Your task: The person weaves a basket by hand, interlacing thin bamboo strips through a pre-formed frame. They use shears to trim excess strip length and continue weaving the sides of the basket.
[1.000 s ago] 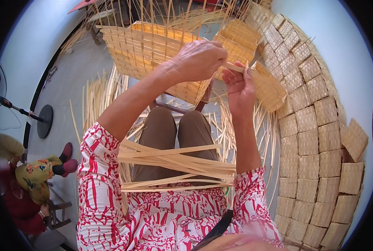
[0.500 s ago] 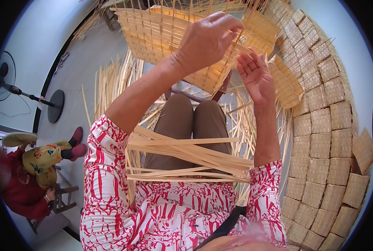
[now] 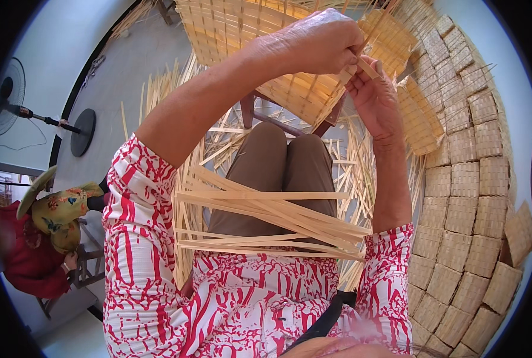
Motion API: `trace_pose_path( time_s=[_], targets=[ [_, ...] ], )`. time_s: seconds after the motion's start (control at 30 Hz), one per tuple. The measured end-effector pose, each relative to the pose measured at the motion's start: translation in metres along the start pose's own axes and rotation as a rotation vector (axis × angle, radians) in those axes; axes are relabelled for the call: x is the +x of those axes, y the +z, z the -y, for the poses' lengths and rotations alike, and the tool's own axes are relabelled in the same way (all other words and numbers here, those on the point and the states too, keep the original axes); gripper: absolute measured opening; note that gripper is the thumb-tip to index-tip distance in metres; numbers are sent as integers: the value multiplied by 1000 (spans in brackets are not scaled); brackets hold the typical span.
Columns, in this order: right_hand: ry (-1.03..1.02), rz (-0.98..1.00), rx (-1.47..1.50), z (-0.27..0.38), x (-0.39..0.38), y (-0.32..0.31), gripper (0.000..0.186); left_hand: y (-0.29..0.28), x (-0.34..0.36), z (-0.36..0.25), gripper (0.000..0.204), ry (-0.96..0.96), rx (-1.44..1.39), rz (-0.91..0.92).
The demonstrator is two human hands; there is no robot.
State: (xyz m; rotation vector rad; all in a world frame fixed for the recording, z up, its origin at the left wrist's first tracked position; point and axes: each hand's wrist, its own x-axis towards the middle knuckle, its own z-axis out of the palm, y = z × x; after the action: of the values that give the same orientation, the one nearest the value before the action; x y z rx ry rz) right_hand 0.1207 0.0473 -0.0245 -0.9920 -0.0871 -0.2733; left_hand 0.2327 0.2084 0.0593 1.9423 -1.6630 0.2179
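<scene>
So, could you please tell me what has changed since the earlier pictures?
The left hand and right hand have drawn closer together, the flat pale strip still at their fingers. The view shifted, so the yellowish woven basket appears higher and further right. A nearby red-clad person's round tan object turned edge-on. The loose pale strips across the brown-trousered lap stayed.

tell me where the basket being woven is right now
In the head view, the basket is at top centre, just beyond the person's knees, with the left hand and right hand close together near its right-hand end.
</scene>
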Motion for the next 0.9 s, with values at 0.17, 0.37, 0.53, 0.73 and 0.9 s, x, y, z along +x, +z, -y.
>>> trace_pose_path(
  time_s=[0.17,0.37,0.53,0.73,0.9],
  targets=[
    [-68,-5,-33,-9,-6,7,34,10,-4,2,14,39,43,-109],
    [-214,-163,-264,-25,-19,30,28,22,-12,-1,11,103,113,-172],
    [-307,-199,-254,-33,-14,20,23,16,-8,-6,19,69,89,0],
    [-297,-249,-300,-13,-12,32,30,42,-34,-5,58,86,73,-259],
    [-181,-166,-273,-4,-14,25,18,67,-40,-22,65,-3,-51,-618]
  ],
)
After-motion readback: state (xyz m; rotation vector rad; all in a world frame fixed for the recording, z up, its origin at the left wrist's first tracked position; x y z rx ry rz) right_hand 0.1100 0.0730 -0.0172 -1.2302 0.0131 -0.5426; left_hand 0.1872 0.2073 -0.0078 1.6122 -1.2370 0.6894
